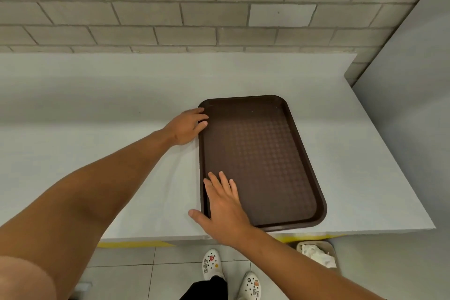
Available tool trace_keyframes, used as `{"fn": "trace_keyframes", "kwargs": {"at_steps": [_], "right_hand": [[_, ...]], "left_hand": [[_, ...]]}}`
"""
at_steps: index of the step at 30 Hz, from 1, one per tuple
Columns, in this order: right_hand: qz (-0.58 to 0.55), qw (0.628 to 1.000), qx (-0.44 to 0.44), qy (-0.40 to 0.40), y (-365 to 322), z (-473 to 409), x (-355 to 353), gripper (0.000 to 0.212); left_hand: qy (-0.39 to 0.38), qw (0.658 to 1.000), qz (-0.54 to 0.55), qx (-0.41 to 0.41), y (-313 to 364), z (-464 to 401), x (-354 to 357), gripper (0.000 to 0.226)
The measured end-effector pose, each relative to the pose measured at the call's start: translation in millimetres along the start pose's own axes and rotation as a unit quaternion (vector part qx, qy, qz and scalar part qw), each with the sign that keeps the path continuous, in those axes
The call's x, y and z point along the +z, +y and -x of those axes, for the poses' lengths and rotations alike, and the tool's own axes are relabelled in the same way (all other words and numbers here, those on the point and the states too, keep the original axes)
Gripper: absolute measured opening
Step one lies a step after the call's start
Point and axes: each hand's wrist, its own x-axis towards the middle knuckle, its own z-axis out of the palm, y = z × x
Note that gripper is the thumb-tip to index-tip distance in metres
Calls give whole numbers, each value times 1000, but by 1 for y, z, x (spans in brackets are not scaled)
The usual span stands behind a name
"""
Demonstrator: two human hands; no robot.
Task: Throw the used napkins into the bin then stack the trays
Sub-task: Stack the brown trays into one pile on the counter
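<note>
A dark brown plastic tray [265, 153] lies on the white counter [97, 129], its long side running away from me. My left hand [186, 126] rests against the tray's far left corner, fingers curled over the rim. Flat on the tray's near left part lies my right hand [224, 207], fingers spread, thumb hanging outside the rim. Whether more than one tray lies here I cannot tell. Below the counter's edge at the right stands a bin [333, 251] with crumpled white napkins [316, 254] inside.
A grey brick wall [194, 7] rises behind the counter's raised back ledge. A grey panel [414, 105] borders the counter on the right. My feet in white clogs [211, 264] stand on the tiled floor below the counter's front edge.
</note>
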Motion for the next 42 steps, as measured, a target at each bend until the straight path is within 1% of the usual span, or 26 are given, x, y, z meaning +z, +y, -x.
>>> {"fn": "trace_keyframes", "kwargs": {"at_steps": [2, 7, 16, 21, 27, 30, 33, 36, 38, 42], "right_hand": [[8, 1000, -3, -6, 2, -1, -1, 85], [33, 999, 3, -15, 3, -3, 0, 83], [49, 999, -13, -11, 9, -11, 0, 86], [58, 998, -20, -22, 12, -9, -5, 84], [69, 996, -50, -29, 44, -2, -25, 79], [69, 996, -43, -22, 63, 2, -36, 74], [70, 997, -28, 6, 85, 4, -46, 62], [81, 996, -13, 36, 105, 8, -57, 46], [85, 995, 0, 49, 117, 13, -66, 40], [73, 994, 29, 71, 141, 25, -80, 35]], "left_hand": [[-11, 1000, -17, 9, -7, -11, -3, 47], [-18, 999, -16, 34, -15, -24, -1, 47], [-9, 997, 42, 64, -34, -21, 6, 46], [-3, 997, 54, 58, -37, -14, 6, 40], [32, 995, 77, 46, -45, 2, 11, 36], [69, 996, 49, 38, -44, 13, 15, 38], [106, 993, -5, 43, -35, 24, 18, 45], [119, 992, -24, 47, -29, 34, 23, 47], [124, 990, -33, 50, -26, 40, 28, 50], [162, 983, -34, 74, -8, 56, 38, 43]]}}
